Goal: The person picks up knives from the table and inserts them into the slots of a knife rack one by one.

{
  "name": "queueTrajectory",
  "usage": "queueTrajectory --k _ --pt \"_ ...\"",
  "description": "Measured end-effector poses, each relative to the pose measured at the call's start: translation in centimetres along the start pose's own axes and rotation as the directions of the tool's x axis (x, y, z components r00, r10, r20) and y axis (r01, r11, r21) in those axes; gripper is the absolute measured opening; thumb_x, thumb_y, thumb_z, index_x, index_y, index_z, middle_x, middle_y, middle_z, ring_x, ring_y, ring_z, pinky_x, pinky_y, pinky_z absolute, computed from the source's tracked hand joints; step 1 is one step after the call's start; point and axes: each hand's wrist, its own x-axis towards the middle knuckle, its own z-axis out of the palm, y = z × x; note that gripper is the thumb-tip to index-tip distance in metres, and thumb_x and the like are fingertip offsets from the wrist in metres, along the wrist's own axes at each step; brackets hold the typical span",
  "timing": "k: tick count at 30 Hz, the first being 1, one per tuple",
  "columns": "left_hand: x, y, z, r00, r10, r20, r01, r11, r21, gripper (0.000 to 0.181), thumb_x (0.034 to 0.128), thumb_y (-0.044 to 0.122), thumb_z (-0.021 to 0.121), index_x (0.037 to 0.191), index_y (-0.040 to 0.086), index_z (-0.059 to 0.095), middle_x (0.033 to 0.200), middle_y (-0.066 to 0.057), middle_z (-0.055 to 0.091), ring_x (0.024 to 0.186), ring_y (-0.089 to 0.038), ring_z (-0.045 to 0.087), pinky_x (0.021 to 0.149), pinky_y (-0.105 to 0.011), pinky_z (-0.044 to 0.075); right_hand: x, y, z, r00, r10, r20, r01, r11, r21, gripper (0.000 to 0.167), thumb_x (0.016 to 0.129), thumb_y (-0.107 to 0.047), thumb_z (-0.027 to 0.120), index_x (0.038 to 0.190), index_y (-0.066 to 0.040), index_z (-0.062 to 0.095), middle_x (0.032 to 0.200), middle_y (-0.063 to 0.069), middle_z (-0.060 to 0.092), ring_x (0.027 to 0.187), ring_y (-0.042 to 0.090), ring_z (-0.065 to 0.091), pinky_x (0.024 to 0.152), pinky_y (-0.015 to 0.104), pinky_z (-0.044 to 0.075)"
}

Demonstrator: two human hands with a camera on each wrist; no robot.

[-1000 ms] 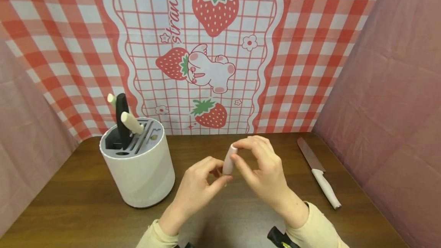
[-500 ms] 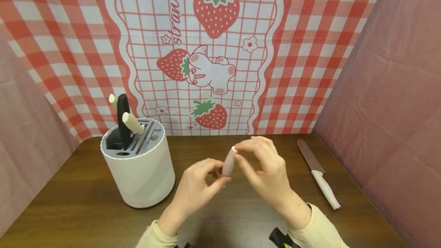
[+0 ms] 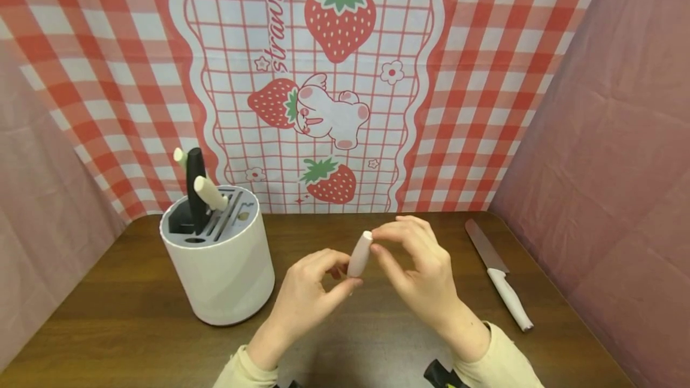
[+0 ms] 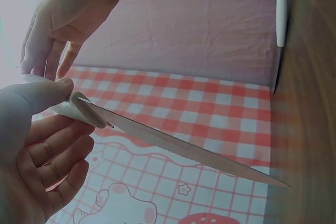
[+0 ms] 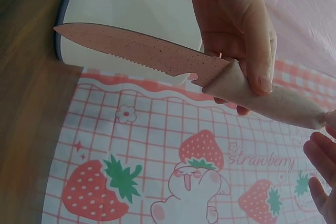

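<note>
A serrated kitchen knife (image 5: 142, 51) with a speckled pinkish blade and a white handle is held up above the table. My left hand (image 3: 307, 286) pinches that handle near the blade, thumb on one side and fingers on the other. At the butt end, the thumb and fingertips of my right hand (image 3: 417, 262) pinch lightly at the handle. The blade points away from me and downward; in the head view it is hidden behind the handle and left hand. The left wrist view shows its full length (image 4: 178, 142).
A white round knife block (image 3: 221, 280) stands at the left, holding a black-handled tool (image 3: 196, 190) and pale-handled ones (image 3: 211, 194). Another white-handled knife (image 3: 509, 298) lies on the wooden table (image 3: 393, 340) at the right. A strawberry-print checked cloth (image 3: 458, 154) hangs behind.
My right hand has shifted slightly to the right, its fingertips now nearer the very end of the handle. My left hand and the knife have barely moved.
</note>
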Motion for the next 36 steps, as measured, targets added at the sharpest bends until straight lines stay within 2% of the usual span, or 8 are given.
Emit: queueTrajectory --k 9,18,26,33,36 --pt "-0.1 -0.3 -0.3 1.000 -0.007 -0.013 0.007 1.000 -0.014 0.021 0.0727 0.027 0.075 0.087 0.016 0.064 0.075 0.011 0.060 0.069 -0.002 0.055 0.061 -0.016 0.045 -0.5 0.3 0.0 1.000 0.019 0.004 -0.019 1.000 -0.015 0.024 0.090 -0.024 0.056 0.087 -0.002 0.065 0.083 0.005 0.066 0.083 0.021 0.060 0.092 0.031 0.042" --pt "0.0 -0.2 -0.7 0.999 -0.037 0.005 0.037 0.998 -0.042 0.018 0.0741 0.024 0.074 0.088 0.017 0.065 0.077 0.012 0.061 0.071 -0.003 0.056 0.062 -0.015 0.046 -1.4 1.1 -0.6 0.999 0.048 0.008 -0.048 0.998 -0.035 0.025 0.090 -0.025 0.056 0.087 -0.002 0.065 0.083 0.005 0.066 0.083 0.023 0.060 0.094 0.028 0.040" --pt "0.3 -0.7 -1.2 0.999 0.009 -0.049 -0.013 0.997 -0.071 0.019 0.0736 0.020 0.075 0.088 0.014 0.065 0.077 0.007 0.062 0.069 -0.005 0.057 0.059 -0.018 0.047 -2.1 1.8 -1.2 0.997 0.072 0.016 -0.071 0.996 -0.055 0.027 0.090 -0.027 0.056 0.088 -0.003 0.066 0.082 0.005 0.066 0.083 0.021 0.060 0.095 0.028 0.040" --pt "0.4 -0.8 -2.4 0.998 0.003 -0.063 -0.008 0.997 -0.076 0.018 0.0742 0.018 0.074 0.090 0.013 0.065 0.078 0.005 0.063 0.070 -0.008 0.058 0.062 -0.016 0.047 -3.4 2.7 -2.1 0.990 0.133 0.041 -0.129 0.989 -0.075 0.024 0.089 -0.027 0.058 0.089 -0.005 0.067 0.083 0.003 0.066 0.085 0.019 0.059 0.090 0.031 0.041" --pt "0.5 -0.8 -3.0 0.997 -0.001 -0.078 -0.004 0.998 -0.059 0.019 0.0736 0.018 0.075 0.090 0.014 0.065 0.079 0.005 0.063 0.070 -0.007 0.058 0.063 -0.017 0.046 -3.8 2.9 -2.5 0.986 0.156 0.054 -0.150 0.984 -0.098 0.022 0.088 -0.027 0.058 0.090 -0.006 0.067 0.084 0.003 0.066 0.086 0.019 0.058 0.091 0.028 0.039"
